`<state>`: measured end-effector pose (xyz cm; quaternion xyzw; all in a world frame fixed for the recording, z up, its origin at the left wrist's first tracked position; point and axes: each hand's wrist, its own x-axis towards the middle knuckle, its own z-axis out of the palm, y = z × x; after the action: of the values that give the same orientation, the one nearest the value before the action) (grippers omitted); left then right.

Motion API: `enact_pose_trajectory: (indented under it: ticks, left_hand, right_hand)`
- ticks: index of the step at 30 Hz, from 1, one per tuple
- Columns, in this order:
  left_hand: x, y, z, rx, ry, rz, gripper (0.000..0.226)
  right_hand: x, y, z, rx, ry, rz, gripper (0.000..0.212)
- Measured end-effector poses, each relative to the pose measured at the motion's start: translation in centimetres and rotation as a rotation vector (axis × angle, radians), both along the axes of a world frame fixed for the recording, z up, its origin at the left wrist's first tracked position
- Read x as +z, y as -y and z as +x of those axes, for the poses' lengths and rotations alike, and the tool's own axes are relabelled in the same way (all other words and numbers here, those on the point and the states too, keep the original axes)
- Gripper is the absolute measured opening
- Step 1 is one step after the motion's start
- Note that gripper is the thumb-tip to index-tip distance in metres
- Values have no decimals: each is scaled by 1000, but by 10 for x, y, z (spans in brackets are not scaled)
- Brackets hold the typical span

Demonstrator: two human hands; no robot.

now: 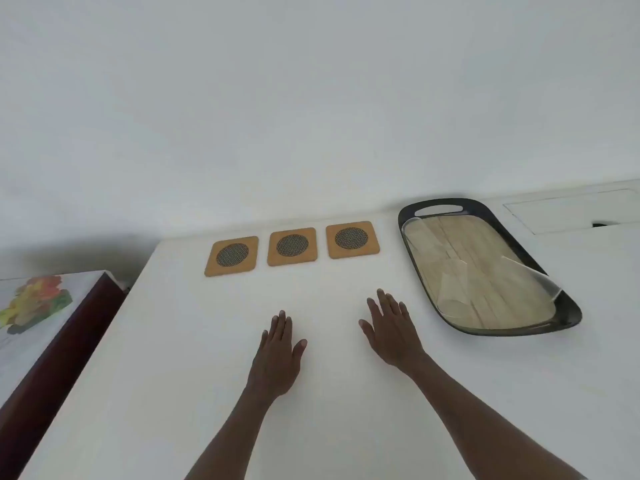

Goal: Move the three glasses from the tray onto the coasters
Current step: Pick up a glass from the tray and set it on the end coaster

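Note:
Three square cork coasters with dark mesh circles lie in a row at the far side of the white table: left coaster (pixel 231 256), middle coaster (pixel 292 246), right coaster (pixel 352 239). To their right sits a dark oval tray (pixel 569 315) with a wood-look floor. Clear glasses stand on it as faint outlines, one at the near end (pixel 455 301), one at the far left (pixel 427 237) and one at the right rim (pixel 533 277). My left hand (pixel 277 355) and my right hand (pixel 391 330) rest flat on the table, fingers spread, holding nothing, nearer than the coasters and left of the tray.
The white table (pixel 173 375) ends at a white wall behind the coasters. Its left edge drops to a lower dark-wood piece with a floral cloth (pixel 34 306). A flush rectangular panel (pixel 571 213) lies in the tabletop behind the tray.

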<state>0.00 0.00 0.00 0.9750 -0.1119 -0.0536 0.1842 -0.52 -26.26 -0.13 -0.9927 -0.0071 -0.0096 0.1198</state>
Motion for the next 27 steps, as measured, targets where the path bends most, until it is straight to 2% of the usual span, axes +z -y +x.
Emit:
enact_pose_trajectory:
  ticks: [5, 16, 23, 27]
  left_hand:
    - [-19, 3, -12, 16, -57, 49, 69]
    - [-36, 0, -16, 29, 37, 72, 70]
    - [-38, -1, -17, 27, 71, 45, 70]
    - [-38, -2, -16, 23, 79, 47, 78]
  right_hand:
    - [-20, 4, -8, -4, -90, -50, 62]
    - [-30, 3, -14, -7, 59, 34, 57]
    - [-33, 7, -14, 6, 48, 24, 60]
    - [-34, 7, -14, 6, 35, 6, 61]
